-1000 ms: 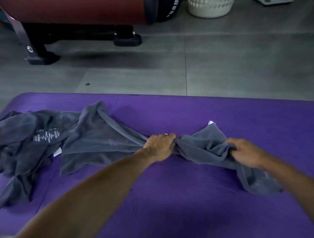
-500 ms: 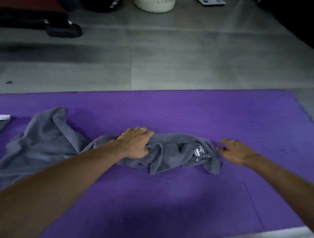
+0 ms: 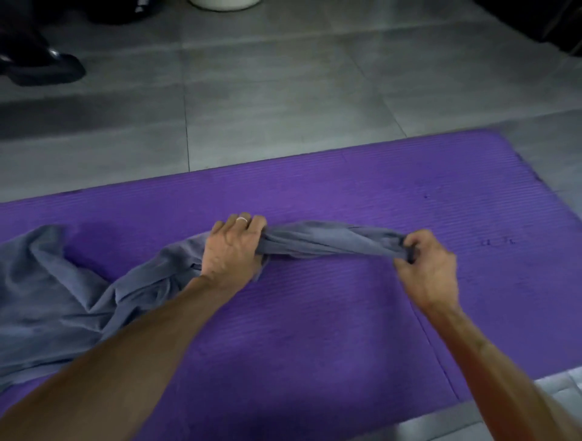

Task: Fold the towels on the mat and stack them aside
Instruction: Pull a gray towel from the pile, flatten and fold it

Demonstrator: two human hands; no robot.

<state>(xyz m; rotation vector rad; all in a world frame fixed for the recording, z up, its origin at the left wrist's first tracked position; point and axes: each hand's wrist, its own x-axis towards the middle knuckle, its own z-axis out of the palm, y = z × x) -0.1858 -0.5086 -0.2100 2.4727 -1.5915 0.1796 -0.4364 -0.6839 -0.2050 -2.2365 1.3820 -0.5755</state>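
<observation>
Right now my left hand (image 3: 233,248) is curled tight around a bunched section of a grey towel (image 3: 327,240), knuckles up, with a thin ring (image 3: 242,219) showing on one finger. The cloth comes out from under my fingers (image 3: 258,225) on the side toward my other hand. My right hand (image 3: 428,267) grips the far end of that same stretch, thumb and fingertips pinched closed on a small gathered wad of fabric. Between my two hands the towel is pulled into a narrow, twisted rope that sags slightly; whether it touches the surface beneath I cannot tell. To the left of my left hand, the rest of the towel spreads out loose and rumpled, running past my forearm to the left edge of the view. All of it is over a purple ribbed mat (image 3: 315,314), which fills the lower part of the view. Beyond the mat's far edge is a grey tiled floor (image 3: 283,110). A dark piece of equipment (image 3: 37,63) stands at the upper left, and the bottom of a white container (image 3: 225,3) shows at the top edge.
</observation>
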